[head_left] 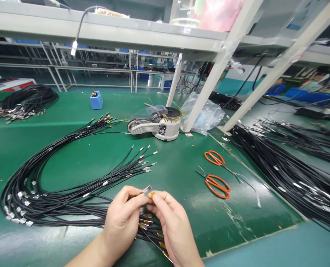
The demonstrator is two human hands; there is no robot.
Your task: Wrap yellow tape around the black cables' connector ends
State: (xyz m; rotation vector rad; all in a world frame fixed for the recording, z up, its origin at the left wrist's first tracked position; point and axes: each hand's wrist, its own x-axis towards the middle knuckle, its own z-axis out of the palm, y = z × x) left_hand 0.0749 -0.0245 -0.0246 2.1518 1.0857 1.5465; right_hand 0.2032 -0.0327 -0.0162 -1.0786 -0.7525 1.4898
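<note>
Near the front of the green bench, my left hand (123, 218) pinches a black cable just behind its metal connector (147, 189), which points up and right. Close against it, my right hand (172, 218) is closed on a small piece of amber tape (153, 195) between thumb and forefinger. Below both hands lie more cable ends with amber-wrapped tips (144, 223), partly covered by my fingers. The bundle of black cables (17, 189) curves round to the left, with bare metal ends (146, 163) fanned out beyond my hands and amber-tipped ends (106, 118) farther back.
A round tape dispenser (166, 128) stands at mid-bench beside a shelf post (209, 70). Two orange-handled scissors (217, 186) lie to the right. Another cable pile (287, 178) covers the right side, and one (28, 98) sits back left near a small blue holder (96, 101).
</note>
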